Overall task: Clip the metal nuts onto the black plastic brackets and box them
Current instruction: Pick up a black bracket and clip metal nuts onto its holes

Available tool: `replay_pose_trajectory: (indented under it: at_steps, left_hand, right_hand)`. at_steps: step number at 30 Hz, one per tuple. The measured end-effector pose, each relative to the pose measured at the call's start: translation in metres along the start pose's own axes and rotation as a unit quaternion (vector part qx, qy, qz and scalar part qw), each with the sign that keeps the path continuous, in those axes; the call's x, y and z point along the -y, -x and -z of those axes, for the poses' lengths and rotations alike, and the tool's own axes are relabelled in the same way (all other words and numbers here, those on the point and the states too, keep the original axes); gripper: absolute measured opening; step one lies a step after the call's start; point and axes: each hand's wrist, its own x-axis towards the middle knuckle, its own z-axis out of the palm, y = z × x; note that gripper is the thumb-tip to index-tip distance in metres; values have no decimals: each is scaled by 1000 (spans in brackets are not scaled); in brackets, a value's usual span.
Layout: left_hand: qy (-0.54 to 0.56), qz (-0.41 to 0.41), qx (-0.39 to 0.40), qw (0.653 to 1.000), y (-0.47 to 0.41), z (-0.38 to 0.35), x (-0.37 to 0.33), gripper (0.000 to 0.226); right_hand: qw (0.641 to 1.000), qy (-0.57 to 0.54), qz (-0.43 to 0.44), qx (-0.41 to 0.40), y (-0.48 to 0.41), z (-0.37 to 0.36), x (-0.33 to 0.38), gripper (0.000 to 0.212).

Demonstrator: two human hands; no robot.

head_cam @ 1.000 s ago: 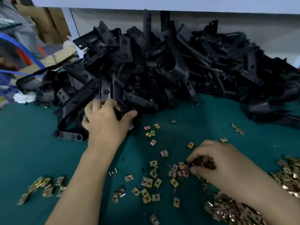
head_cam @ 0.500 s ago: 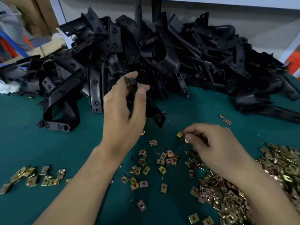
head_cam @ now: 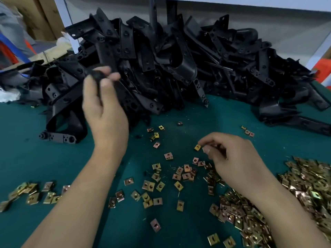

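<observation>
Left hand: the left hand (head_cam: pixel 105 111) is raised off the table with its fingers curled round one black bracket (head_cam: pixel 96 76). Both are smeared by motion blur, so I cannot make out the bracket's shape.
Right hand: the right hand (head_cam: pixel 232 158) hovers low over the table, fingers bent, with the thumb and forefinger pinching a single metal nut (head_cam: pixel 197 147).
In the way: the left hand and its bracket cover part of the bracket pile (head_cam: pixel 179 59) behind them. The right forearm lies across the near edge of the nut heap (head_cam: pixel 295 194).
Around: loose nuts (head_cam: pixel 155 187) are strewn between the two arms. A smaller cluster of nuts (head_cam: pixel 32 194) lies well apart to the left, and three more nuts (head_cam: pixel 248 131) sit near the pile's right end.
Surface: a dark green mat (head_cam: pixel 53 158) covers the table and is flecked with tiny shavings.
Room: a white frame post (head_cam: pixel 71 24) rises behind the pile. Brown cardboard (head_cam: pixel 35 15) stands at the far left, and a crumpled white rag (head_cam: pixel 9 95) lies at the mat's left edge.
Materials: the brackets are matt black plastic, long straps and curved pieces dotted with round holes. The nuts are small, flat, folded squares of brassy metal, each with a centre hole.
</observation>
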Motion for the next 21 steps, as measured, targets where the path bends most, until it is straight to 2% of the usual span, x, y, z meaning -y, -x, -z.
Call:
replay_pose_trajectory:
  at_steps: [2, 5, 11, 18, 21]
  left_hand:
    - [-101, -88, 72, 988, 2, 2, 4, 28]
    - [-121, -127, 124, 977, 7, 1, 6, 31]
    - [-29, -59, 128, 990, 20, -10, 2, 23]
    - [-84, -17, 99, 991, 34, -21, 14, 23]
    - [-113, -60, 99, 987, 28, -16, 15, 24]
  right_hand:
    - [1000, -5, 0, -8, 0, -1, 1, 17]
    - [999, -23, 4, -26, 0, -3, 1, 19]
    - [996, -61, 2, -58, 0, -7, 2, 22]
    - [997, -48, 1, -63, 1, -10, 4, 20]
    - [997, -44, 1, -57, 1, -11, 5, 24]
